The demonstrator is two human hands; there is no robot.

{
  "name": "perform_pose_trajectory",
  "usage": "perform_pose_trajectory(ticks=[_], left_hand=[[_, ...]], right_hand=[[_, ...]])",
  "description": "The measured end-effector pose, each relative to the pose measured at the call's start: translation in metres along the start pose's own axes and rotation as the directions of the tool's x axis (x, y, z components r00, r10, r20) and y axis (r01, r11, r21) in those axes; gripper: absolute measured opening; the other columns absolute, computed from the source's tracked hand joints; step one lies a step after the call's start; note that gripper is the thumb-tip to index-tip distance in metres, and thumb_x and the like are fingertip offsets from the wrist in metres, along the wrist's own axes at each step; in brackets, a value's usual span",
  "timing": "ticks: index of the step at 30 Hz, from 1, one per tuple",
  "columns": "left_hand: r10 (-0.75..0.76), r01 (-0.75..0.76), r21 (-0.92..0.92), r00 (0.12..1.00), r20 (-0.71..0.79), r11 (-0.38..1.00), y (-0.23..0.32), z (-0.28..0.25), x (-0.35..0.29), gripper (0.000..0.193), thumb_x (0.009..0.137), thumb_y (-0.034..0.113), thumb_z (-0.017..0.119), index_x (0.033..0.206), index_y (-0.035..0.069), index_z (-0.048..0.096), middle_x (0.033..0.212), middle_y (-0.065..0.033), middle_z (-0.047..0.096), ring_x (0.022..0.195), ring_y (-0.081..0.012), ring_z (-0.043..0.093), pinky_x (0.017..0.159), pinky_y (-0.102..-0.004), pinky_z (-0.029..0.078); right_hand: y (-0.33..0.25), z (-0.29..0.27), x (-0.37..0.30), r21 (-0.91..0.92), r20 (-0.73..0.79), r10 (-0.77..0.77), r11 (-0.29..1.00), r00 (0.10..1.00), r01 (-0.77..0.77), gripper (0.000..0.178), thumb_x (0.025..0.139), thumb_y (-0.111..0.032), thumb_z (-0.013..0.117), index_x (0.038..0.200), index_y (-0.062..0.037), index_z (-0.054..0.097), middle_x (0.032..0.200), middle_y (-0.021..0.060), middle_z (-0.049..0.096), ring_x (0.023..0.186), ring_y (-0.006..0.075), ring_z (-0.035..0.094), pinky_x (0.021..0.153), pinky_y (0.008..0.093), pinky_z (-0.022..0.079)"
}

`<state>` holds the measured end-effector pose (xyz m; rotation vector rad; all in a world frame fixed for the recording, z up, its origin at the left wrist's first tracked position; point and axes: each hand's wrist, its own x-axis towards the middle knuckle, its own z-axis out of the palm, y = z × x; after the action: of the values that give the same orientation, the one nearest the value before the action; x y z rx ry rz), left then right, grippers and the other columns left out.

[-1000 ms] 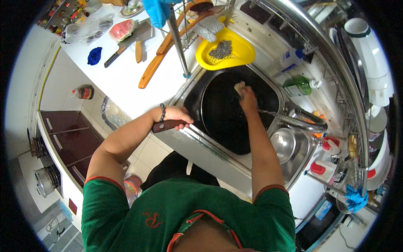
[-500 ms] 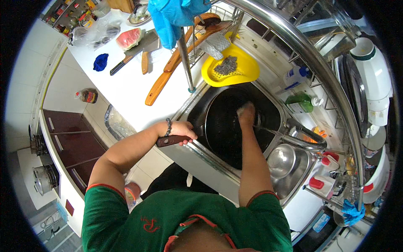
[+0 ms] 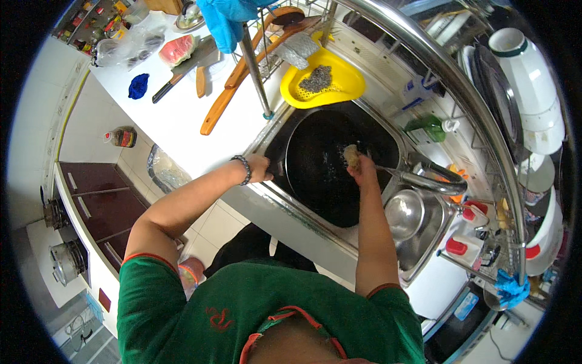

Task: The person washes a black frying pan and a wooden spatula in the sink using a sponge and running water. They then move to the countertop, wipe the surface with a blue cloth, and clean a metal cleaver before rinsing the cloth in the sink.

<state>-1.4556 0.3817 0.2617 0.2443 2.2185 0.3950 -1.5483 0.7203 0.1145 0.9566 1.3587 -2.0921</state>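
A large black wok (image 3: 321, 182) lies in the sink (image 3: 247, 159), with wet, whitish streaks on its inside. My left hand (image 3: 259, 168), a dark bead bracelet at its wrist, is closed at the wok's left side where the handle joins; the grip itself is mostly hidden by the hand. Over the right part of the wok, my right hand (image 3: 364, 170) is closed on a tan scrubbing sponge (image 3: 351, 155). The curved metal faucet (image 3: 433, 175) reaches in from the right, its spout end close to my right wrist.
A yellow strainer basket (image 3: 348, 91) holding a steel-wool scourer (image 3: 317, 79) sits behind the sink. Left on the counter lie wooden-handled tools (image 3: 219, 112), knives (image 3: 162, 92) and a piece of watermelon (image 3: 177, 51). A metal rack (image 3: 467, 103) arches over the right, and a metal bowl (image 3: 404, 213) rests in the small basin.
My right hand has lifted and turned, bringing the sponge into sight. The left hand has moved up, and the brown wok handle no longer shows below it. The whole view has shifted slightly.
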Motion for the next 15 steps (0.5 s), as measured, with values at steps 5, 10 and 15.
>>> perform_pose_trajectory(ticks=[5,10,15], left_hand=[[0.058,0.058,0.272,0.915,-0.400,0.961,0.009,0.017,-0.001,0.034,0.082,0.034,0.061,0.091,0.001,0.065,0.102,-0.0204,0.058,0.092,-0.0318,0.058,0.078,-0.0419,0.048],[0.399,-0.433,0.099,0.687,-0.607,0.896,0.094,0.006,0.038,0.014,0.080,0.017,0.061,0.086,0.005,0.066,0.087,-0.0132,0.059,0.087,-0.0319,0.058,0.075,-0.0407,0.049],[0.204,-0.509,-0.799,0.861,-0.466,0.320,0.225,-0.014,0.125,0.025,0.084,0.028,0.061,0.089,0.005,0.068,0.070,-0.0114,0.063,0.058,-0.0180,0.060,0.056,-0.0302,0.047]], right_hand=[[-0.010,-0.011,-0.047,0.374,0.107,-0.062,0.927,0.992,0.018,0.026,0.089,-0.025,0.055,0.105,-0.0046,0.053,0.098,0.0098,0.056,0.073,0.0227,0.053,0.054,0.0363,0.045],[-0.013,-0.005,-0.066,0.294,0.080,-0.152,0.948,0.985,0.123,0.026,0.089,-0.027,0.055,0.102,-0.0043,0.053,0.088,0.0069,0.057,0.061,0.0203,0.053,0.050,0.0309,0.044],[-0.002,-0.027,-0.065,0.415,0.174,-0.261,0.894,0.950,0.170,0.030,0.096,-0.022,0.040,0.121,-0.0079,0.049,0.112,0.0087,0.056,0.100,0.0250,0.056,0.079,0.0395,0.050]])
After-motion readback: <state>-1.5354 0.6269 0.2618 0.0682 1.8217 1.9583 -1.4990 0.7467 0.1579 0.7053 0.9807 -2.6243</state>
